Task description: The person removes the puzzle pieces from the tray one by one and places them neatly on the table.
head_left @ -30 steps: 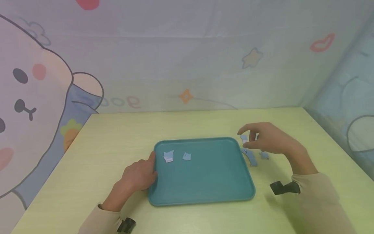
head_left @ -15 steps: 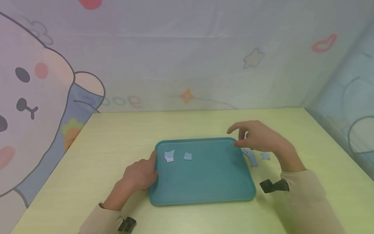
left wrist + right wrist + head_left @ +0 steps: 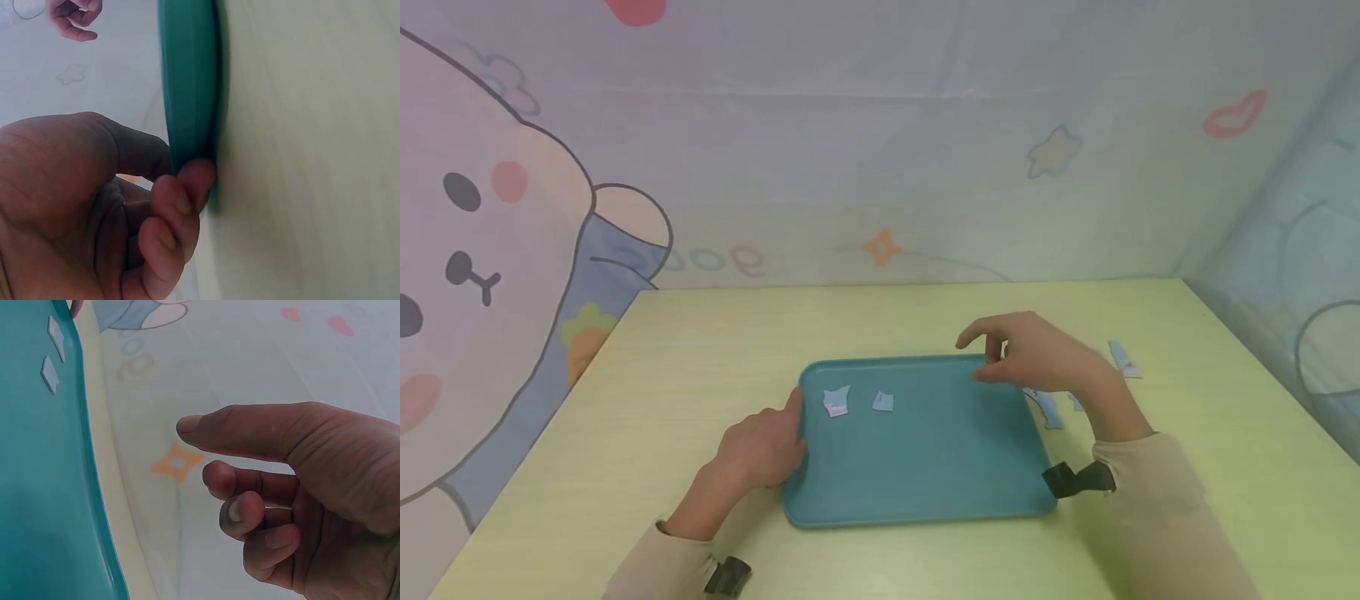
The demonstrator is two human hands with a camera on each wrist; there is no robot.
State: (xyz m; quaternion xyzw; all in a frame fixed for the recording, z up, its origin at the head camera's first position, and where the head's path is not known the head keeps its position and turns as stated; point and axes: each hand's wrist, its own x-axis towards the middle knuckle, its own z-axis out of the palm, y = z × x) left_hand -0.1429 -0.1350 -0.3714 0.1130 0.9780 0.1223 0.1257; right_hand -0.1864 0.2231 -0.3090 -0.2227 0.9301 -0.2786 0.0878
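A teal tray (image 3: pixel 925 458) lies on the table, and my left hand (image 3: pixel 756 446) grips its left rim, thumb above and curled fingers below in the left wrist view. Two small light-blue jigsaw-like pieces, one with a pale strip (image 3: pixel 837 400) and one squarish (image 3: pixel 883 402), lie inside near the tray's upper left. Above the tray's far right corner hovers my right hand (image 3: pixel 1037 354), thumb and index finger apart. I see nothing held in it in the right wrist view. A long piece (image 3: pixel 1048 411) lies beside the tray's right rim, partly hidden by that hand.
Beyond the right hand, another blue piece (image 3: pixel 1123 360) lies on the pale yellow table (image 3: pixel 700 350). A further piece (image 3: pixel 1077 403) is mostly covered by the right wrist. A printed cloth backdrop (image 3: pixel 865 150) rises behind the table.
My right hand has moved left from the loose pieces to the tray's far right corner, uncovering a piece at the right. The left hand keeps its grip on the tray.
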